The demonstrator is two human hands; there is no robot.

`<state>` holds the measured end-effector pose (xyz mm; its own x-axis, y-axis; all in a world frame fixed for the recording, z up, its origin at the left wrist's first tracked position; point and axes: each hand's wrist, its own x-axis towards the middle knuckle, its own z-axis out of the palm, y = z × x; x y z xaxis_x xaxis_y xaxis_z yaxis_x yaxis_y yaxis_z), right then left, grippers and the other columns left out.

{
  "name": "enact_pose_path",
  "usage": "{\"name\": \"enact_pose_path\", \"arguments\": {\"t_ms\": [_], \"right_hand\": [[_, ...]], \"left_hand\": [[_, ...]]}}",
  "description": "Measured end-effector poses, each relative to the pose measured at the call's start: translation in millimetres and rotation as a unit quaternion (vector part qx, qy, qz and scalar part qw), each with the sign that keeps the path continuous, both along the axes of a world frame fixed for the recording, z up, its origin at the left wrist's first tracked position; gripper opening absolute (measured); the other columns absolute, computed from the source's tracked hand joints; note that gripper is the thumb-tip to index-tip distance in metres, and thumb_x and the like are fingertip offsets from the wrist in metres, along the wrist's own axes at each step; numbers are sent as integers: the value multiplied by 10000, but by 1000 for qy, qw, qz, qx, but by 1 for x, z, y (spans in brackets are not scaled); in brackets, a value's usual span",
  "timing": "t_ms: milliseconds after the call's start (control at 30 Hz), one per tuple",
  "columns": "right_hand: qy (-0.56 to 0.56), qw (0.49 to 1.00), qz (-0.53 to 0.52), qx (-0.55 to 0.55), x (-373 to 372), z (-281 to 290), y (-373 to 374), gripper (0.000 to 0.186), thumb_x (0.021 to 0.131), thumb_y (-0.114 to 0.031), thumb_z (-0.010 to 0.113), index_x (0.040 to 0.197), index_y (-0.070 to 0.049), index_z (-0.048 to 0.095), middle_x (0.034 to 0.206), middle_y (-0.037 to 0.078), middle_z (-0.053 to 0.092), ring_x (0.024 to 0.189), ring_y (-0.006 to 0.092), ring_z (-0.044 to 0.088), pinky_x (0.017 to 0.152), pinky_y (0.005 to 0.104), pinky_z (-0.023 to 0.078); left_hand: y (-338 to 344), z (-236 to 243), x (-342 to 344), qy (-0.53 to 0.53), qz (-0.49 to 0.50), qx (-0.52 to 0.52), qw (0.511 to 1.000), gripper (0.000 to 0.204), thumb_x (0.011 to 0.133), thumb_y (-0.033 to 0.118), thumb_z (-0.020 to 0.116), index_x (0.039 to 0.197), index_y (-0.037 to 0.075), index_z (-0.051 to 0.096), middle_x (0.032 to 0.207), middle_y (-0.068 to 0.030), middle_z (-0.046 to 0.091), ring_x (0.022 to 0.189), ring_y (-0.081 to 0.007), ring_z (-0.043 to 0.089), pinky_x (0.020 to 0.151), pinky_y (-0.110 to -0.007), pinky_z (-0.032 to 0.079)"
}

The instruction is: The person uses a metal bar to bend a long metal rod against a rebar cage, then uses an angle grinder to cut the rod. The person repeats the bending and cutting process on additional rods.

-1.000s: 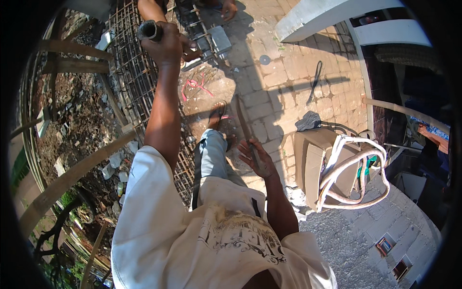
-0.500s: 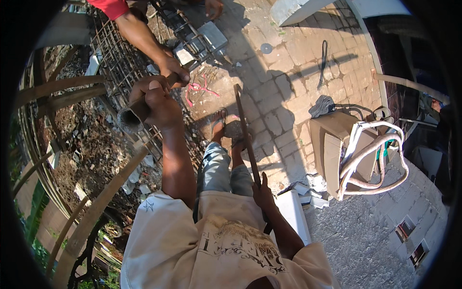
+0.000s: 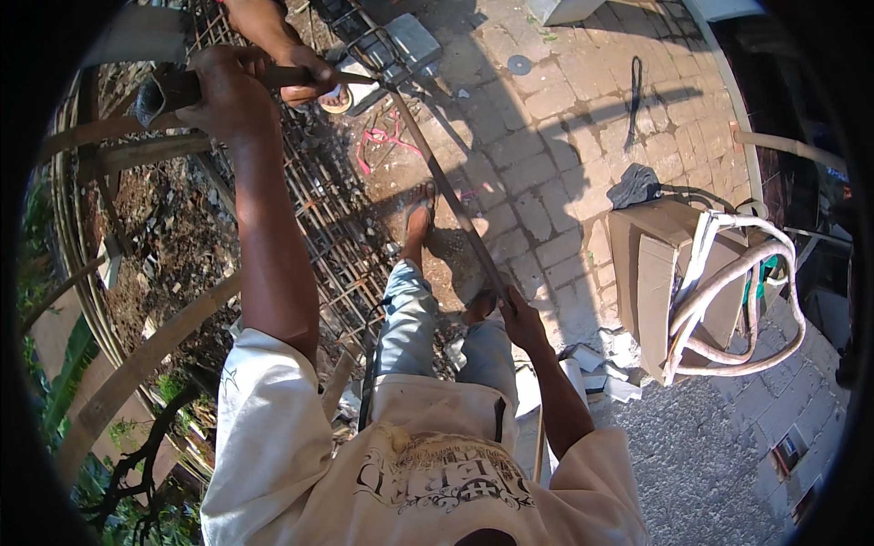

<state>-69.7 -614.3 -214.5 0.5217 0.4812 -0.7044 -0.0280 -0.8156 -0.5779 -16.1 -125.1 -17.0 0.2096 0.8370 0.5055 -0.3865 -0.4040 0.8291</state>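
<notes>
My left hand (image 3: 229, 96) is wrapped round a thick dark tool (image 3: 282, 78) with a wide, hollow-looking grey-rimmed end and a narrow tapering tip. A co-worker's hand (image 3: 308, 76) grips the same tool near its tip. My right hand (image 3: 521, 318) is closed on the lower part of a long brown rod (image 3: 443, 178), which slants up and away to the left. The rod's far end meets or overlaps the tool's tip; whether they touch I cannot tell. How my right fingers sit on the rod is partly in shadow.
A steel rebar cage (image 3: 319, 214) lies to the left, beside rubble and wooden poles (image 3: 164, 364). Pink string (image 3: 390, 138) lies on the paving. At right stands a cardboard box (image 3: 660, 273) with a pale hose (image 3: 787, 300) looped by it. White broken pieces (image 3: 605, 369) lie nearer.
My left hand and the tool have moved up and left, the tool now nearly level. The rod's far end has swung up and left to the tool's tip. The co-worker's hand has shifted left.
</notes>
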Motion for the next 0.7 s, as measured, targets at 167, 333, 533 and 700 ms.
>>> {"name": "enact_pose_path", "arguments": {"t_ms": [167, 333, 533, 700], "right_hand": [[-15, 999, 5, 51, -9, -33, -13, 475, 938, -312, 535, 1338, -71, 450, 891, 284, 631, 875, 427, 632, 720, 456, 492], [12, 998, 7, 57, -11, -53, -20, 462, 911, -223, 573, 1318, -39, 453, 1003, 336, 598, 981, 469, 582, 791, 486, 493], [21, 999, 15, 20, -13, -78, -28, 458, 917, -217, 561, 1326, -46, 448, 1060, 330, 587, 964, 475, 586, 763, 495, 500], [43, 999, 27, 18, -13, -78, -32, 467, 929, -244, 550, 1338, -49, 439, 1124, 339, 555, 1005, 470, 568, 804, 481, 501]], "left_hand": [[-11, 7, 7, 28, 71, -21, 997, 247, 751, 73, 533, 574, 98, 363, 525, -28, 391, 471, -147, 403, 498, -329, 399], [-23, 13, 12, 18, 88, -54, 994, 248, 744, 63, 524, 566, 102, 355, 522, -22, 368, 470, -151, 411, 493, -334, 409], [-17, 9, 11, 5, 99, -46, 994, 233, 739, 81, 523, 573, 95, 359, 525, -35, 386, 473, -169, 432, 491, -347, 426], [-10, 6, 5, -19, 92, -69, 993, 186, 783, 79, 556, 632, 15, 467, 555, -83, 493, 439, -177, 514, 430, -315, 438]]}}
